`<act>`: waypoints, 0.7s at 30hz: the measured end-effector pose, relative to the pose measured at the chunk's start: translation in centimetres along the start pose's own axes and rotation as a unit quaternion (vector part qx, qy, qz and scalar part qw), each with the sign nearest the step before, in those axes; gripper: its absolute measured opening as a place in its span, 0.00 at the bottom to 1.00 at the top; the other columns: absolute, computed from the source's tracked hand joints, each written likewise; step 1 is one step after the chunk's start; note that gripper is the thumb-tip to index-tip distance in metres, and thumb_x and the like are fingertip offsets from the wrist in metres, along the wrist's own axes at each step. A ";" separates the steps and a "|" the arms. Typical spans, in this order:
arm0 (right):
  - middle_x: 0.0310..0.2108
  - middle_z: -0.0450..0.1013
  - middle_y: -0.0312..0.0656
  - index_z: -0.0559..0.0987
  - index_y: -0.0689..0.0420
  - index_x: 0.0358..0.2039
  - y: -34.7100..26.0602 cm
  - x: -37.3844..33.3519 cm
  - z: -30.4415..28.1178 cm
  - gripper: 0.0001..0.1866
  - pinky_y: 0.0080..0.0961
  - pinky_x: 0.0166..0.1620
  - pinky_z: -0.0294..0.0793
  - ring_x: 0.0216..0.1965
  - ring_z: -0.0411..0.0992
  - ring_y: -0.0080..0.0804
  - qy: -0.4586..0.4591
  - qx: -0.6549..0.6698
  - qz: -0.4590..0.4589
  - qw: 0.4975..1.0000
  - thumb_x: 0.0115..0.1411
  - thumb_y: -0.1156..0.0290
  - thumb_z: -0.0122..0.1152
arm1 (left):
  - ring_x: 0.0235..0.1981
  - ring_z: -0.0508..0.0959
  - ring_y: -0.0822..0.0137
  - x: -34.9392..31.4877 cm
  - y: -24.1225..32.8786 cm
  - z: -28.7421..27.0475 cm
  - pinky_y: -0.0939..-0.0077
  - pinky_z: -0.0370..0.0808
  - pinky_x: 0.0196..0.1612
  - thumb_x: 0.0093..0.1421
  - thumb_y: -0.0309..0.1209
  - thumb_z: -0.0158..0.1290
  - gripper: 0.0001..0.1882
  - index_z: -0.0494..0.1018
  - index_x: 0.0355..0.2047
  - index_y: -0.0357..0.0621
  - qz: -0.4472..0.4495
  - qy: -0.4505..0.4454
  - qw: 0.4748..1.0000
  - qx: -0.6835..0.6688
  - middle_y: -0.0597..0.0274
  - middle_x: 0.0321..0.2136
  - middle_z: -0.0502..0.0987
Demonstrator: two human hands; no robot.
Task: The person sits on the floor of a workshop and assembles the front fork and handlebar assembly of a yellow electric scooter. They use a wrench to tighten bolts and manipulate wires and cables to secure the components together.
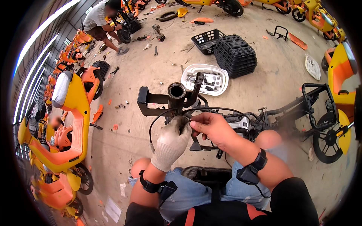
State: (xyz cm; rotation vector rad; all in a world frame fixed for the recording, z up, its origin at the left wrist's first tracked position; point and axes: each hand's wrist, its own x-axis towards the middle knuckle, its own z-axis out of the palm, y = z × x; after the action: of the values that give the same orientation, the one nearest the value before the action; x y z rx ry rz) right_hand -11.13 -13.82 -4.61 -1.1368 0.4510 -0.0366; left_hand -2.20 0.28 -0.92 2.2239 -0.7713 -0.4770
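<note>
In front of me stands a bare black scooter frame, its upright steering tube (176,96) open at the top. Just below the tube, my left hand (173,137), in a pale work glove, has its fingers curled closed against the frame; what they grip is hidden. Beside it my bare right hand (213,130) pinches a thin, wire-like piece between thumb and forefinger, close to the gloved fingertips. A black cable (217,109) arcs over both hands along the frame. An adjustable wrench (242,124) lies on the frame to the right of my right hand.
Beyond the frame sit a white tray (184,83) of small parts and stacked black crates (235,56). Yellow-orange scooters (75,128) line the left, others the right. A power drill (158,33) lies farther off. At the far left another person (98,19) crouches by a wheel.
</note>
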 end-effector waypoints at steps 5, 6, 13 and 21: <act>0.32 0.77 0.37 0.78 0.64 0.43 0.6 0.0 0.8 0.12 0.16 0.26 0.69 0.30 0.75 0.20 0.035 -0.012 -0.027 0.999 0.64 0.69 0.64 | 0.35 0.82 0.49 -0.1 -0.1 0.0 0.60 0.77 0.39 0.64 0.38 0.52 0.13 0.75 0.39 0.40 0.021 0.015 1.000 0.017 0.48 0.30 0.81; 0.32 0.77 0.37 0.78 0.64 0.42 0.5 0.0 0.9 0.12 0.16 0.26 0.69 0.30 0.75 0.20 0.030 -0.006 -0.022 0.999 0.64 0.69 0.64 | 0.35 0.82 0.49 0.0 0.0 -0.1 0.60 0.77 0.39 0.64 0.37 0.52 0.13 0.75 0.39 0.40 0.020 0.010 1.000 0.022 0.48 0.30 0.81; 0.33 0.77 0.37 0.77 0.65 0.42 0.4 0.0 0.8 0.12 0.16 0.27 0.69 0.31 0.76 0.21 0.002 0.047 0.010 0.999 0.65 0.68 0.63 | 0.34 0.81 0.53 -0.2 0.3 -0.8 0.65 0.76 0.39 0.64 0.35 0.53 0.13 0.74 0.41 0.36 0.031 -0.017 0.999 -0.008 0.45 0.32 0.79; 0.31 0.77 0.35 0.79 0.62 0.41 0.8 0.6 0.2 0.14 0.17 0.28 0.70 0.31 0.76 0.20 -0.064 0.055 0.050 0.995 0.64 0.63 0.64 | 0.32 0.80 0.55 -0.2 -0.6 -2.4 0.66 0.76 0.37 0.64 0.35 0.49 0.13 0.74 0.41 0.37 0.121 -0.083 0.988 0.045 0.47 0.31 0.79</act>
State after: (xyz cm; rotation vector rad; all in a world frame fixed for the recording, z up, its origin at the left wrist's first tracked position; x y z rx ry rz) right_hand -10.71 -13.47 -5.39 -1.0015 0.3863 0.0983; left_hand -0.89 1.99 0.23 2.1542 -1.1556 -0.5193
